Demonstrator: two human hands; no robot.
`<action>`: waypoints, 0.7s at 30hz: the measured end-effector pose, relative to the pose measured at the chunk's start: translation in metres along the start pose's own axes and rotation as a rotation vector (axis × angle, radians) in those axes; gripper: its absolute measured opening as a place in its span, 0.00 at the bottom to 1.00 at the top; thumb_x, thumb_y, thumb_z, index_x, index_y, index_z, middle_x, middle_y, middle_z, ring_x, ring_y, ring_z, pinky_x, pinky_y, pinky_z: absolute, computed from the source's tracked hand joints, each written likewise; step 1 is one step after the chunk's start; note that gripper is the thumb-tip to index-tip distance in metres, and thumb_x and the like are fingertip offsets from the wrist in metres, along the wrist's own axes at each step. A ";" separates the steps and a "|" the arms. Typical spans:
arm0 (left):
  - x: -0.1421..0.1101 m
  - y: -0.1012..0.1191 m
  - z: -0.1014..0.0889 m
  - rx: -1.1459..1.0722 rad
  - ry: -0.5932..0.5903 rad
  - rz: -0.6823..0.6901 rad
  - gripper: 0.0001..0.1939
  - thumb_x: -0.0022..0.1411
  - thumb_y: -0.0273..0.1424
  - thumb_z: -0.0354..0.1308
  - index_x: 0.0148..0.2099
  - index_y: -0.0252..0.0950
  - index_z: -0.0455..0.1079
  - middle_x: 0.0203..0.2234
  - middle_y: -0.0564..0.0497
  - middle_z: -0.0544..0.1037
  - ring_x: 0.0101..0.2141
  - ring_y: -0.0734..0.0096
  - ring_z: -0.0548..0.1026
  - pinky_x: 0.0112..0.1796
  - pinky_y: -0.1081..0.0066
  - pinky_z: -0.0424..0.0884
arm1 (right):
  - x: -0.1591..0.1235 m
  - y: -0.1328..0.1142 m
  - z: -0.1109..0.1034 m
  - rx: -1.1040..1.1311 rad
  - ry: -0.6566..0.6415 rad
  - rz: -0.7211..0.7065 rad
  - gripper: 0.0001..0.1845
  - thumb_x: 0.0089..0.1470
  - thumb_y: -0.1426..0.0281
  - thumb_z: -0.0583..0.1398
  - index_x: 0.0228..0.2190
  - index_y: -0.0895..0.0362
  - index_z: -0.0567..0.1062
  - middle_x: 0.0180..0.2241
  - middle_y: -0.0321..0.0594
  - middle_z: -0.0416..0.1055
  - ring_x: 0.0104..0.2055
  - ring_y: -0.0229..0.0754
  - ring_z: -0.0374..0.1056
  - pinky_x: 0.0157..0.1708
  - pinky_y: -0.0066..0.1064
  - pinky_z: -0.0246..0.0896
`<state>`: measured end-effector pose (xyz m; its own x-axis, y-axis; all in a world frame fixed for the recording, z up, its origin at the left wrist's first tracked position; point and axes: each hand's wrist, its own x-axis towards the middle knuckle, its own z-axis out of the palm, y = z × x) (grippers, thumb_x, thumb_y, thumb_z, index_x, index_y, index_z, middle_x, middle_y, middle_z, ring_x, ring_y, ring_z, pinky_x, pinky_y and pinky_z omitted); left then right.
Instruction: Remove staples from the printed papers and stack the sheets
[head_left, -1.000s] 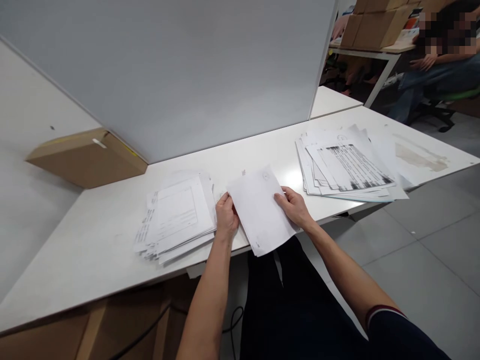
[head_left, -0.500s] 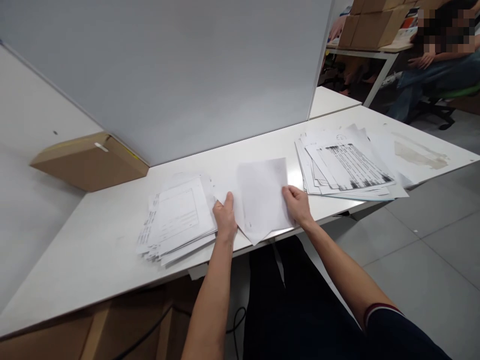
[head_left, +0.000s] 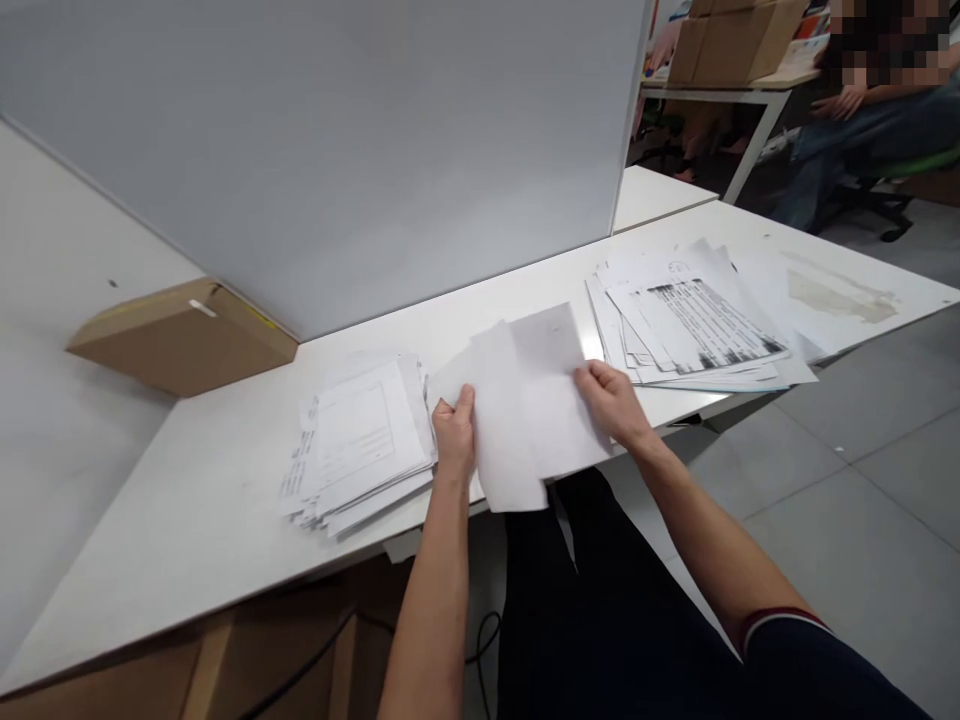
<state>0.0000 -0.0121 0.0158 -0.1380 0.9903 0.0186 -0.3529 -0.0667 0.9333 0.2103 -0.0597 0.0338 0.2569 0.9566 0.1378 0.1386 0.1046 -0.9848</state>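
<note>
Between my hands are overlapping white paper sheets, their facing sides mostly blank, reaching past the table's front edge. My left hand [head_left: 454, 430], closed with the thumb up, grips the left sheet [head_left: 508, 440]. My right hand [head_left: 611, 400] pinches the right edge of the other sheet [head_left: 559, 385]. Whether the two are separate sheets or parts of one is hard to tell where they overlap. Just left of my left hand lies a stack of printed papers [head_left: 360, 430]. Beyond my right hand is a looser, fanned pile of papers [head_left: 697, 325], its top sheet streaked with black print.
The white table [head_left: 187, 500] runs along a grey-white panel [head_left: 375, 150]. A brown cardboard box [head_left: 180, 340] stands at the back left. Cardboard and a black cable [head_left: 300, 670] are below the table. A seated person [head_left: 877, 140] is at the far right, near another desk with boxes.
The sheets have spread apart sideways, with the left one now lapping over the right and hanging lower. My right hand has moved slightly right. Both paper piles stay in place.
</note>
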 end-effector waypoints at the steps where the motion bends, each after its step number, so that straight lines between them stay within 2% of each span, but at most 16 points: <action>1: -0.002 -0.001 0.001 0.033 -0.001 0.051 0.19 0.51 0.37 0.64 0.45 0.35 0.71 0.39 0.47 0.79 0.44 0.68 0.75 0.47 0.71 0.69 | -0.004 -0.002 0.009 0.030 -0.068 0.018 0.17 0.53 0.57 0.55 0.22 0.55 0.64 0.20 0.33 0.58 0.23 0.36 0.54 0.21 0.27 0.50; 4: -0.005 -0.001 0.004 0.127 -0.011 0.174 0.20 0.52 0.35 0.64 0.47 0.36 0.70 0.44 0.46 0.77 0.45 0.70 0.74 0.48 0.72 0.68 | -0.011 -0.006 0.027 0.113 -0.178 0.068 0.21 0.54 0.53 0.52 0.22 0.55 0.65 0.21 0.34 0.61 0.25 0.37 0.57 0.22 0.28 0.54; 7: -0.005 -0.002 0.004 0.160 0.002 0.221 0.21 0.51 0.35 0.65 0.48 0.37 0.70 0.43 0.47 0.77 0.44 0.71 0.75 0.47 0.72 0.68 | -0.011 -0.006 0.029 0.213 -0.253 0.137 0.24 0.55 0.50 0.50 0.26 0.57 0.70 0.25 0.39 0.68 0.28 0.40 0.63 0.25 0.30 0.60; 11: -0.003 -0.003 0.002 0.092 0.023 0.280 0.20 0.49 0.37 0.66 0.45 0.38 0.70 0.39 0.50 0.78 0.41 0.72 0.75 0.46 0.72 0.68 | -0.004 -0.003 0.022 0.175 -0.367 0.142 0.17 0.49 0.56 0.59 0.34 0.56 0.74 0.30 0.39 0.72 0.32 0.45 0.67 0.29 0.32 0.64; 13: -0.003 -0.004 0.000 0.053 0.027 0.268 0.19 0.49 0.39 0.65 0.42 0.38 0.70 0.31 0.53 0.77 0.35 0.75 0.76 0.41 0.74 0.69 | 0.000 -0.005 0.020 0.134 -0.311 0.074 0.15 0.49 0.59 0.60 0.35 0.56 0.75 0.31 0.39 0.73 0.34 0.45 0.68 0.31 0.33 0.64; 16: -0.002 -0.006 -0.004 0.050 0.018 0.259 0.20 0.51 0.43 0.63 0.42 0.37 0.69 0.24 0.55 0.75 0.27 0.77 0.73 0.34 0.74 0.69 | 0.005 -0.009 0.020 0.247 -0.164 -0.060 0.16 0.51 0.60 0.59 0.40 0.54 0.74 0.36 0.39 0.73 0.39 0.45 0.68 0.37 0.35 0.64; 18: -0.002 -0.008 -0.007 0.096 0.025 0.304 0.21 0.52 0.44 0.61 0.43 0.36 0.69 0.25 0.53 0.75 0.28 0.76 0.73 0.34 0.73 0.69 | 0.008 -0.009 0.022 0.341 -0.136 -0.117 0.17 0.52 0.60 0.60 0.42 0.53 0.73 0.37 0.38 0.73 0.40 0.44 0.68 0.38 0.34 0.64; 21: -0.002 -0.009 -0.007 0.202 0.053 0.368 0.20 0.52 0.44 0.61 0.42 0.35 0.69 0.29 0.51 0.75 0.31 0.74 0.73 0.35 0.73 0.68 | 0.009 -0.001 0.027 0.381 -0.166 -0.118 0.15 0.51 0.61 0.61 0.40 0.53 0.73 0.36 0.38 0.72 0.39 0.42 0.67 0.39 0.34 0.63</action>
<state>-0.0029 -0.0148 0.0051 -0.2698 0.8969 0.3504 -0.0830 -0.3842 0.9195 0.1868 -0.0438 0.0331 0.0990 0.9596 0.2632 -0.2133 0.2788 -0.9364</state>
